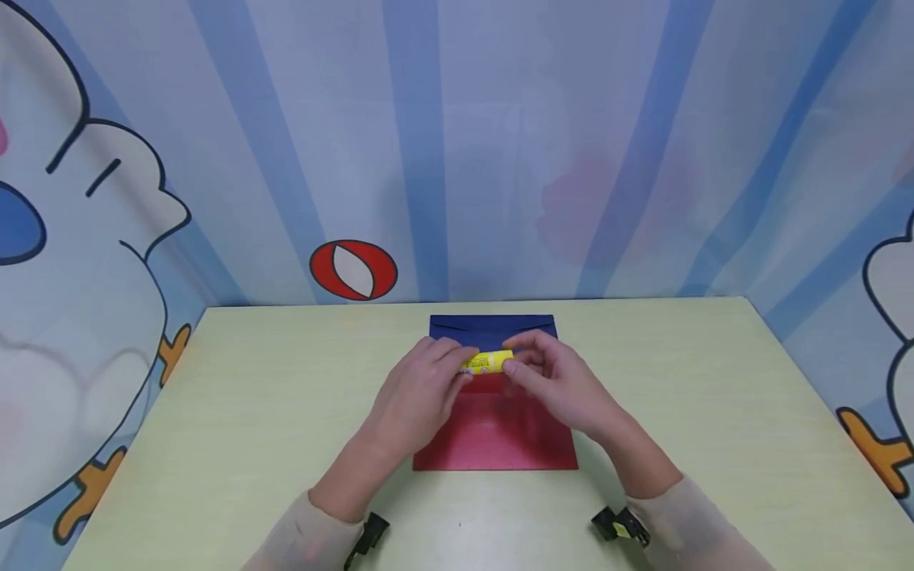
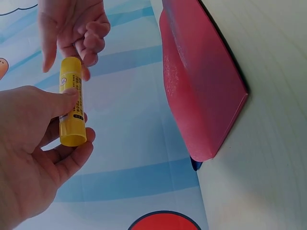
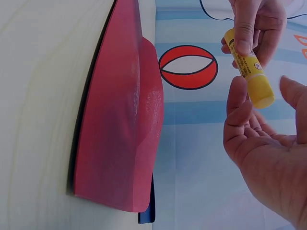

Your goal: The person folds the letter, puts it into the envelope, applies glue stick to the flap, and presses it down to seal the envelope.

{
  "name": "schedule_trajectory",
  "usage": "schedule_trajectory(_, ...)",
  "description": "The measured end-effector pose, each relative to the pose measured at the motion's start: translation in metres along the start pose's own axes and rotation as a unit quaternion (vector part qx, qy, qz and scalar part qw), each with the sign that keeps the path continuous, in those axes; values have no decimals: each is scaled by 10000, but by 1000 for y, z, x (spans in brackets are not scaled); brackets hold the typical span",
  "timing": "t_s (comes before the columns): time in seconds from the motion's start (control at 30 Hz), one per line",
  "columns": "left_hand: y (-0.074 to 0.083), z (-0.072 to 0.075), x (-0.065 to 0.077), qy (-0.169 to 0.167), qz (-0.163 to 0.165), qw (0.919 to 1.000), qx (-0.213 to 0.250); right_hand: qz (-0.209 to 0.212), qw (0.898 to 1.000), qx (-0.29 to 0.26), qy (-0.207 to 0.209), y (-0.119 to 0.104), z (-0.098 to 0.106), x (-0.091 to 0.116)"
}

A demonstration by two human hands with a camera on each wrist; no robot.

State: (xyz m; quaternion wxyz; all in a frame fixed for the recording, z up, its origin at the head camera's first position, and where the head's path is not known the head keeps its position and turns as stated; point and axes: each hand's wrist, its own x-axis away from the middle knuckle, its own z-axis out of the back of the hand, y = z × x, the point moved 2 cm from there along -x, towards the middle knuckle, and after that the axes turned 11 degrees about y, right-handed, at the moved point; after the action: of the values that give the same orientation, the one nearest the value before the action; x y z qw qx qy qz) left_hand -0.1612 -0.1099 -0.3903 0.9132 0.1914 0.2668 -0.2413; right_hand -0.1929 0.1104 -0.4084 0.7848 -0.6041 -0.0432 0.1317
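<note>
My left hand point(image 1: 417, 392) pinches a yellow glue stick point(image 1: 489, 362) between thumb and fingers, above the envelopes. The cap end of the glue stick point(image 3: 260, 91) points toward my right hand point(image 1: 564, 388). In the right wrist view, the right thumb stands apart from the cap while the loosely bent fingers lie close beside it. Below both hands lies a red envelope point(image 1: 496, 436), its flap point(image 3: 152, 103) raised and marked with a shiny smear. A blue envelope point(image 1: 493, 323) shows beyond the red one, partly hidden by it and the hands.
The pale wooden table point(image 1: 286, 381) reaches back to a blue striped backdrop point(image 1: 493, 159) with cartoon figures printed on it. Black wrist cameras point(image 1: 367, 539) are strapped at both sleeves.
</note>
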Motion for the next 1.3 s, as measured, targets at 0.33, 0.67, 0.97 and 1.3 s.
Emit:
schedule_trajectory(0.33, 3, 0, 0, -110, -109, 9999, -6, -139, 9999, -65, -60, 2, 0, 0)
schedule_trajectory(0.67, 1, -1, 1, -83, -112, 9999, -66, -32, 9998, -141, -131, -1, 2, -1)
schedule_trajectory(0.97, 2, -2, 1, -38, -210, 9998, -16, -482, 9988, -90, -41, -1, 0, 1)
schedule_trajectory(1.3, 1, -3, 2, -85, -108, 9999, -32, -80, 10000, -12, 17, -2, 1, 1)
